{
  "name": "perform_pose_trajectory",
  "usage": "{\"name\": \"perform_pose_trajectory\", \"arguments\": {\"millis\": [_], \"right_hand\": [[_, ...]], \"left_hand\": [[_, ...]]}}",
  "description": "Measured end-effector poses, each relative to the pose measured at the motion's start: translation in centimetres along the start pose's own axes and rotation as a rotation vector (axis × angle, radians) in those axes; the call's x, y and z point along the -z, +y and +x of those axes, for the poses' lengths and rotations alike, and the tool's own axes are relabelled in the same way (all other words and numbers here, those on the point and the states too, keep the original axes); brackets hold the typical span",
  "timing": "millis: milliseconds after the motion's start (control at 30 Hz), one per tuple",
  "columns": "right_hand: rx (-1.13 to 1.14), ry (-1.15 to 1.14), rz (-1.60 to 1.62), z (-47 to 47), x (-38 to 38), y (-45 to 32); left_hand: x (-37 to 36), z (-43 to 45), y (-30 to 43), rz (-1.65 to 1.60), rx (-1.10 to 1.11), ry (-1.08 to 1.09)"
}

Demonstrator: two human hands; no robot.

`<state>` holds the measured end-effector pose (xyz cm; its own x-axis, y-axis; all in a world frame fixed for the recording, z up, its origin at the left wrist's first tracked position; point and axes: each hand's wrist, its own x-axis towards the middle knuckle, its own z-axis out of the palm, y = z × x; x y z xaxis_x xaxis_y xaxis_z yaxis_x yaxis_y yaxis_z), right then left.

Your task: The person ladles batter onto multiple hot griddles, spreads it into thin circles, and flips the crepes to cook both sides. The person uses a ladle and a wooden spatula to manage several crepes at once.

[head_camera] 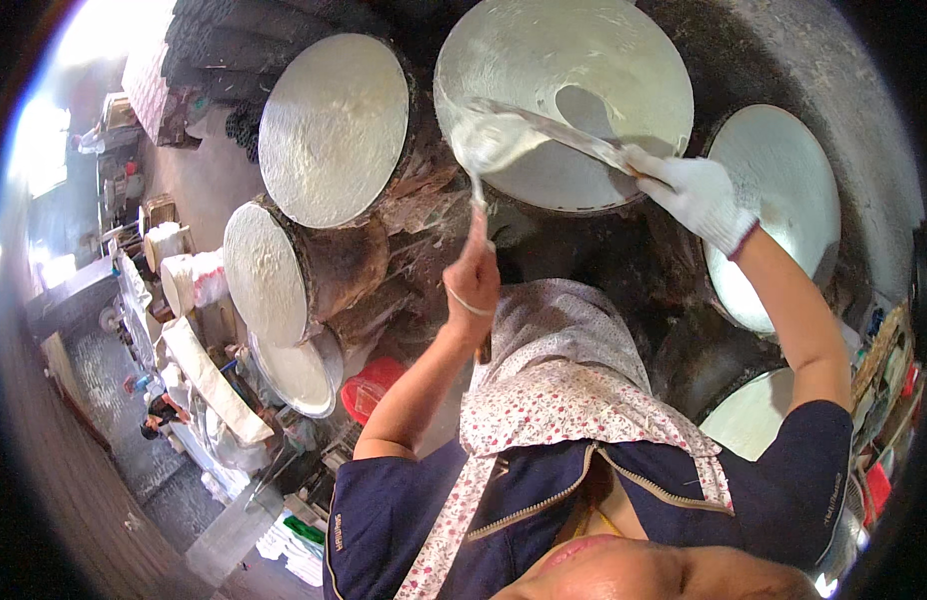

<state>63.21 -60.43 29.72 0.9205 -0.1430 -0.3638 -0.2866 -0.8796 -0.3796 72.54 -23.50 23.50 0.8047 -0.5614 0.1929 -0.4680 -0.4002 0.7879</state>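
In front of me is a large round pan (pixel 557 184) with a pale, creamy layer over much of its surface; a greyish patch shows at its near side. My left hand (pixel 472 281), bare with a band at the wrist, grips the handle of a ladle-like tool (pixel 476 187). Its head is at the pan's near left edge, hidden under a white, wet mass (pixel 497 142). A white knit glove covers my right hand (pixel 696 195), which holds a long flat stick (pixel 557 131). The stick slants across the pan, its far end meeting the white mass.
Pans with white contents stand at left (pixel 336 127), further back (pixel 265 277) and lower left (pixel 295 375). Another pan (pixel 775 172) is close on my right, partly behind the glove. A red plastic container (pixel 370 386) sits by my left arm. A person (pixel 162 412) is far left.
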Motion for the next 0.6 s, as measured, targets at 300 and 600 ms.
{"name": "perform_pose_trajectory", "arguments": {"millis": [300,600], "right_hand": [[-0.091,0.47,0.819,-4.8,-3.7,-10.0],[-0.256,0.521,0.75,16.3,-14.8,-31.6]], "left_hand": [[9.3,6.3,5.3,-0.617,-0.385,0.106],[21.6,4.9,6.3,-0.75,-0.115,0.014]]}}
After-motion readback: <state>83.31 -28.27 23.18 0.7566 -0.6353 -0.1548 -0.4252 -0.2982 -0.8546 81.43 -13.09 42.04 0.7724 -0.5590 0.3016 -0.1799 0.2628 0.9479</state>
